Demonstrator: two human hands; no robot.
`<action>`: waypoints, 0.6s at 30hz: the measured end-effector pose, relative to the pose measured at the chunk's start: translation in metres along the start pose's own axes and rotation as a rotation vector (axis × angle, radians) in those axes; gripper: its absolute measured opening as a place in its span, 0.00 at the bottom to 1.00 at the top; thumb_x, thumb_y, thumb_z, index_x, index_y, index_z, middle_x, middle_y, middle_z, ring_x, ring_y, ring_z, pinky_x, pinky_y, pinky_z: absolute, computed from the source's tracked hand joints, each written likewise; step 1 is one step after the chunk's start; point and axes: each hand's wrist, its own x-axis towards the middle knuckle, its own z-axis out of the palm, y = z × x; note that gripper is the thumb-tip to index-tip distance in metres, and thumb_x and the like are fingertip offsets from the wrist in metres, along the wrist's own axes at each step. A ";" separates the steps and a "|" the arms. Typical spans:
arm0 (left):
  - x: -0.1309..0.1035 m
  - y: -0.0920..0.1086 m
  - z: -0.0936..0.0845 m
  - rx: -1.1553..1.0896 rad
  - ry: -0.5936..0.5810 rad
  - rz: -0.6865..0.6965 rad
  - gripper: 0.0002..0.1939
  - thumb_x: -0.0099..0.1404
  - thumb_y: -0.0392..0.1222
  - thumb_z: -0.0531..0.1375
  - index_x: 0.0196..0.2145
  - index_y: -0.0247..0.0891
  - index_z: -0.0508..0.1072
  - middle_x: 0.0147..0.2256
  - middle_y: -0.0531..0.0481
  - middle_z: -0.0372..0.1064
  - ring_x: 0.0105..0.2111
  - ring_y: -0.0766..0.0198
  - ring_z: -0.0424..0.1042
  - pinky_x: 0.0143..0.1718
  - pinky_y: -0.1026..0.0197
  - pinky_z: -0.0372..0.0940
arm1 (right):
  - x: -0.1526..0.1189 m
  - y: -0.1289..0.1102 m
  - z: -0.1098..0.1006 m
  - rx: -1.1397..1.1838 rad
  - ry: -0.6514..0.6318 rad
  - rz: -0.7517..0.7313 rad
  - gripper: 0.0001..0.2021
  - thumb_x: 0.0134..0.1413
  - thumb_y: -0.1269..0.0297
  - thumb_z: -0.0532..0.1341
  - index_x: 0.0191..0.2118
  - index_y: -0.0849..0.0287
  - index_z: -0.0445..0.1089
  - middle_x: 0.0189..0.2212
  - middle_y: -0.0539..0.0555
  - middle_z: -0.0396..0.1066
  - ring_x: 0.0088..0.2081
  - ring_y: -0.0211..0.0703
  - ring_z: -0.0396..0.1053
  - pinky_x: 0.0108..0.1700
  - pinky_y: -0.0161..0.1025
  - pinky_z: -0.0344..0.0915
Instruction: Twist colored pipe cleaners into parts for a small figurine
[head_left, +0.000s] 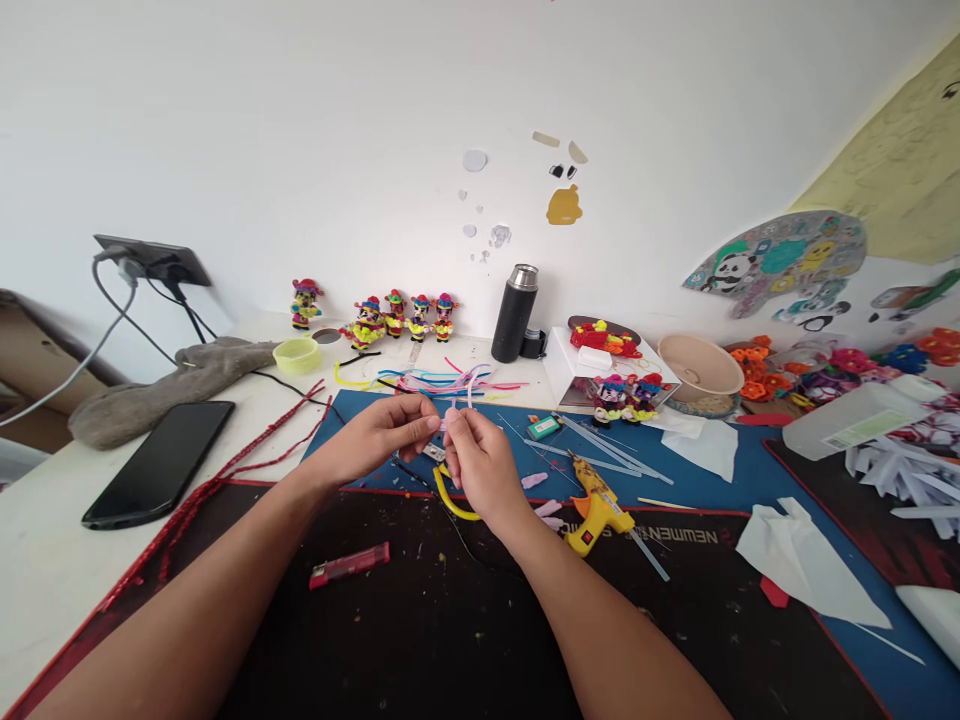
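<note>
A thin, pale-lilac, soft-looking strip [470,392] rises toward twelve o'clock from the right hand [486,470], whose fingers pinch its base; the left hand [375,437] pinches at nine o'clock, equally near.

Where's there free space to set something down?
Black mat between forearms, beside the red cutter: bare but for specks. White tabletop between phone and red stems: small patch. Crowded: blue mat around glue gun and glue sticks; tabletop around pipe cleaners and figurines.

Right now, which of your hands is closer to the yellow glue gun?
My right hand. It's a little to the left of the yellow glue gun, and my left hand is farther left, past my right hand.
</note>
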 end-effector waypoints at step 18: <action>-0.001 -0.002 0.004 0.154 0.156 0.136 0.17 0.67 0.54 0.67 0.31 0.36 0.74 0.25 0.55 0.63 0.26 0.67 0.60 0.28 0.64 0.57 | 0.002 -0.002 -0.001 0.075 -0.016 0.028 0.24 0.66 0.38 0.59 0.31 0.54 0.63 0.15 0.41 0.59 0.14 0.33 0.54 0.17 0.33 0.53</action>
